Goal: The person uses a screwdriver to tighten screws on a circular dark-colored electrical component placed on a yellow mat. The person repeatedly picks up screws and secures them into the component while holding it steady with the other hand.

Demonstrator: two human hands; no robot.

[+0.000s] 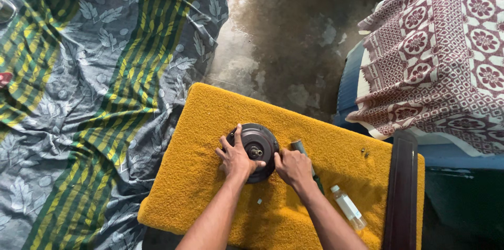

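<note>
Hands (265, 163) on round dark motor housing (255, 147)

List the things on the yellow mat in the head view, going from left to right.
Left hand → round black motor housing → right hand → small clear bottle → small screws → long dark blade.

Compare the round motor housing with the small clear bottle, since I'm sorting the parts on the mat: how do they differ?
The motor housing is dark, round and lies flat with a shaft end pointing up; the clear bottle is slim, see-through and lies on its side. The left hand and right hand are both on the housing, while the bottle lies untouched. Both rest on the yellow mat.
</note>
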